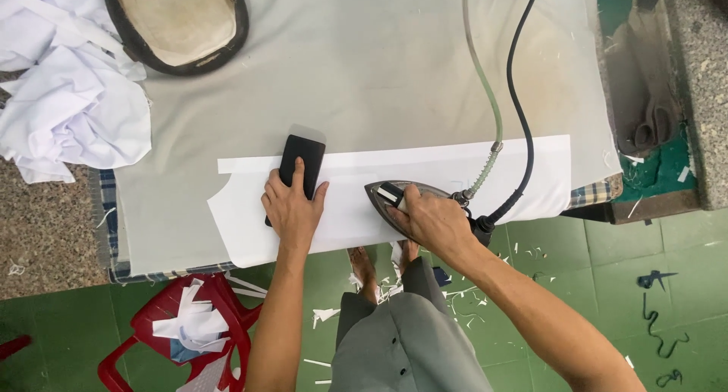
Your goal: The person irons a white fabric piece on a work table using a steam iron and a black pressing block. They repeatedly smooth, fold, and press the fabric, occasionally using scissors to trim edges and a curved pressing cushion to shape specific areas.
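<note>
**Pressing a white fabric strip: overhead view**

Padded table point(364, 66), covered in grey cloth, filling the upper middle of the view; checked fabric showing along its near edge and at both lower corners.

Green tiled floor point(607, 286) below the table, littered with white scraps and a few dark offcuts.

Heap of crumpled white fabric point(68, 96) at the table's left end, partly overhanging the edge.

Long white fabric strip point(425, 187) laid flat across the near part of the table, running from left of centre to the right end; left end cut to a curved, stepped outline.

Oval padded form point(178, 20) with a dark rim and pale centre, at the top left of the table, just beside the heap.

Red plastic stool point(144, 316) on the floor at lower left, holding white scraps.

Steam iron point(402, 199), sole down on the strip's near edge, tip pointing left. 2 lines leading away from its rear toward the top of the view: 1 black cable point(523, 96) and 1 pale green hose point(485, 89).

Right hand point(432, 221) closed around the iron's handle.

Left hand point(292, 210) spread flat, fingers wrapped over the near end of a black rectangular block point(303, 157), pressing it onto the strip, left of the iron and apart from it.

Bare feet point(364, 267) visible on the floor under the table edge.
</note>
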